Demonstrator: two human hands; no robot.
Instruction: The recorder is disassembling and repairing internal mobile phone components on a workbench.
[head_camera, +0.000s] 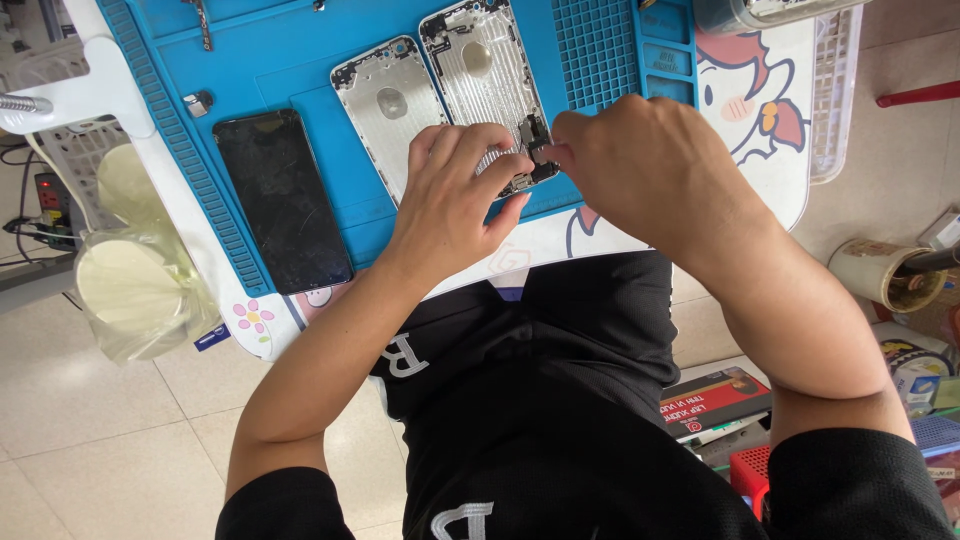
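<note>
While both hands meet over the blue mat (300, 60), the lower end of a silver phone housing (487, 80) is pinched by the left hand (455, 200) and the right hand (650, 165), fingers closed. A second housing (385, 105) and a black phone (280, 195) are laid beside it.
</note>
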